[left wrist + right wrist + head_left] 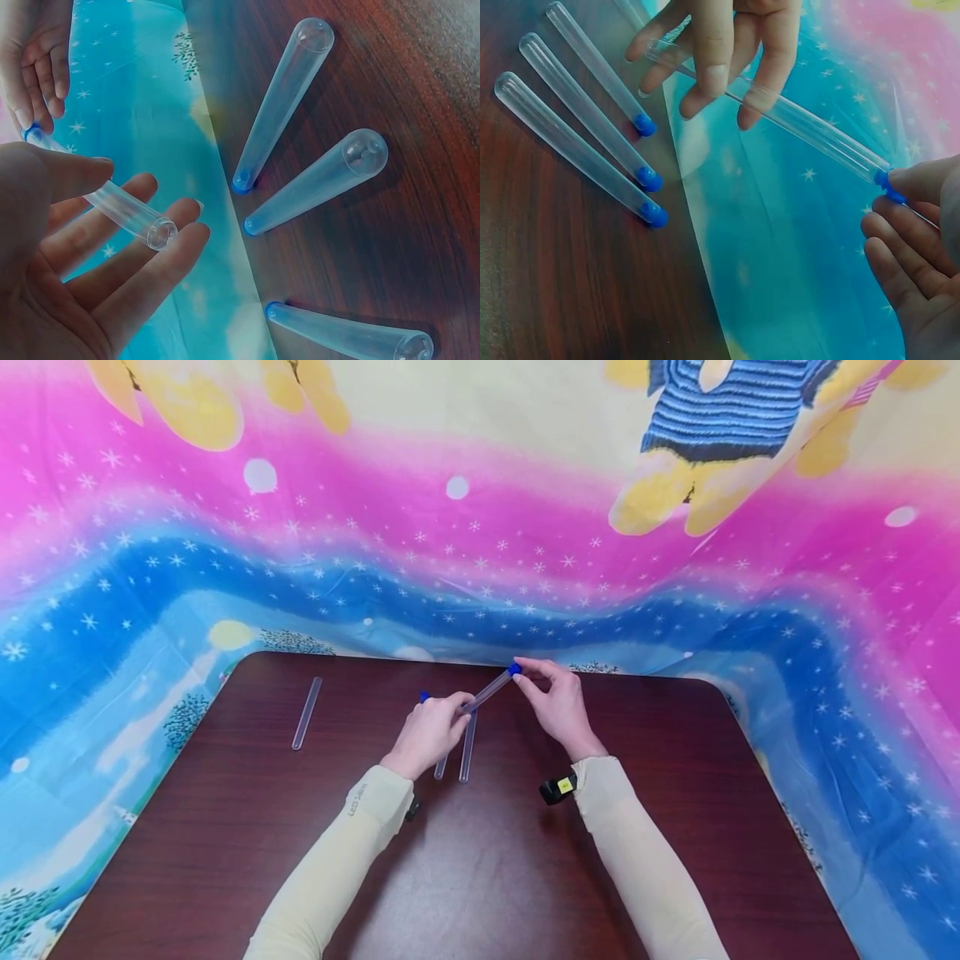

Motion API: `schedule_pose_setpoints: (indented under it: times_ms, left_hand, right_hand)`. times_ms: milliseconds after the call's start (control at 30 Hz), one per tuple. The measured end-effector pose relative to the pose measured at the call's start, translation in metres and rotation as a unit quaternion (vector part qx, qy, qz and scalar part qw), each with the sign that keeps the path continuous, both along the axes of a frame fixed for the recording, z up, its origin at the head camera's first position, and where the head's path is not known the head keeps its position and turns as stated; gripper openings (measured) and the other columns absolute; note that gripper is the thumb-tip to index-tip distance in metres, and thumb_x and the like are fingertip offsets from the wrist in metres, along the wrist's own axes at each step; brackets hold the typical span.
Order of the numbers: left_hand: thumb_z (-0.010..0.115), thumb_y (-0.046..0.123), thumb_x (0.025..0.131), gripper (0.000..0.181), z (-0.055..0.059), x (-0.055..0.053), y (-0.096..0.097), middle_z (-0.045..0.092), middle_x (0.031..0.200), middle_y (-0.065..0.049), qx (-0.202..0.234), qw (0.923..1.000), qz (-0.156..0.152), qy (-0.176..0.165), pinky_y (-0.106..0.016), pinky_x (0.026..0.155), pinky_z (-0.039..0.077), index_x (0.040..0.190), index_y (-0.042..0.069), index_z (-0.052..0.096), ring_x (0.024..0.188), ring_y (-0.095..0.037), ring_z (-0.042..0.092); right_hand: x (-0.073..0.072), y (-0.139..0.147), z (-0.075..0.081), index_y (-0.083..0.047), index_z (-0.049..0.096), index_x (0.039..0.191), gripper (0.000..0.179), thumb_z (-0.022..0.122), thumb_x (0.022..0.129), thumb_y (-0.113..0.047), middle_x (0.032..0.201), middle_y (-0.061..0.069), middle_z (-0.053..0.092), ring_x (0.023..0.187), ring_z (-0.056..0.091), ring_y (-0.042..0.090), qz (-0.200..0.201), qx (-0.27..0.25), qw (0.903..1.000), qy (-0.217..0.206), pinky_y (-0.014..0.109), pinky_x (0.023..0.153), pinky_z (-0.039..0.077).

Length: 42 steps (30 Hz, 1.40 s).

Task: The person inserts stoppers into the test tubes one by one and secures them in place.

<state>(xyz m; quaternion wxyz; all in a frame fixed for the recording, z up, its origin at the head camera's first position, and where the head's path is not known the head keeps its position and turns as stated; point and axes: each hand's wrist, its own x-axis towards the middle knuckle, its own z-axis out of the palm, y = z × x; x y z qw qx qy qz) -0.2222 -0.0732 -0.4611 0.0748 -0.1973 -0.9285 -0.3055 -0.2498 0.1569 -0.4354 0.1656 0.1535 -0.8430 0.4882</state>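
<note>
Above the table's far part, a clear test tube (491,688) slants up to the right between both hands. My left hand (426,735) grips its rounded lower end between thumb and fingers. At the upper end, the thumb and index finger of my right hand (561,706) pinch a blue cap (883,180), which sits at the tube's mouth. Beneath the left hand lie more test tubes (466,752), partly hidden by it. Seen from the right wrist, three tubes (585,112) with blue caps lie side by side on the table.
Off to the left, another test tube (307,714) lies on the dark wooden table (480,877); no cap shows on it in the head view. A colourful printed cloth (480,543) hangs behind the table and along its sides.
</note>
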Motion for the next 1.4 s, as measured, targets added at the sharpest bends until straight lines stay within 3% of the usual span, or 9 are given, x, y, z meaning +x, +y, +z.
schedule_pose_setpoints:
  times_ms: [233, 533, 1067, 1300, 1400]
  left_hand:
    - [0.070, 0.012, 0.098, 0.028, -0.003, 0.000, 0.001, 0.075, 0.097, -0.003, 0.009, 0.9999, -0.009, 0.010, -0.027, 0.054, 0.048, 0.126, 0.013, 0.068, 0.060, -0.010, 0.059]
    - [0.070, 0.012, 0.098, 0.028, -0.005, -0.001, 0.003, 0.074, 0.095, -0.002, 0.010, 0.9995, -0.019, 0.023, -0.029, 0.058, 0.049, 0.126, 0.011, 0.068, 0.061, -0.011, 0.058]
    - [0.070, 0.012, 0.098, 0.030, -0.002, 0.000, 0.005, 0.075, 0.097, -0.005, 0.019, 0.9994, -0.021, 0.022, -0.027, 0.058, 0.051, 0.128, 0.011, 0.066, 0.063, -0.011, 0.060]
    - [0.069, 0.014, 0.099, 0.030, -0.003, -0.002, 0.006, 0.075, 0.099, -0.005, 0.014, 0.9994, -0.019, 0.024, -0.028, 0.062, 0.051, 0.129, 0.012, 0.066, 0.065, -0.011, 0.061]
    - [0.068, 0.013, 0.100, 0.029, -0.003, -0.002, 0.006, 0.075, 0.099, -0.004, 0.013, 0.9994, -0.020, 0.026, -0.029, 0.062, 0.050, 0.129, 0.012, 0.066, 0.065, -0.011, 0.060]
  right_hand:
    - [0.002, -0.010, -0.009, -0.013, 0.072, 0.128, 0.039, 0.080, 0.090, -0.012, 0.104, 0.005, 0.070, 0.091, 0.069, 0.017, -0.006, -0.049, 0.9987, 0.012, 0.039, 0.084, 0.056]
    - [0.004, -0.018, -0.016, -0.014, 0.070, 0.133, 0.041, 0.078, 0.093, -0.016, 0.106, 0.006, 0.072, 0.096, 0.069, 0.017, -0.015, -0.056, 0.9981, 0.019, 0.032, 0.086, 0.055]
    - [0.004, -0.023, -0.018, -0.018, 0.069, 0.134, 0.043, 0.078, 0.092, -0.020, 0.108, 0.007, 0.075, 0.097, 0.071, 0.018, -0.033, -0.111, 0.9930, 0.025, 0.032, 0.085, 0.055]
    - [0.026, -0.037, 0.014, -0.001, 0.066, 0.133, 0.041, 0.074, 0.093, -0.003, 0.112, 0.023, 0.072, 0.101, 0.071, 0.031, -0.041, -0.142, 0.9890, 0.008, 0.034, 0.086, 0.055]
    - [0.026, -0.037, 0.014, 0.000, 0.066, 0.132, 0.041, 0.074, 0.092, -0.001, 0.110, 0.024, 0.072, 0.099, 0.072, 0.032, -0.040, -0.146, 0.9883, 0.012, 0.033, 0.085, 0.056]
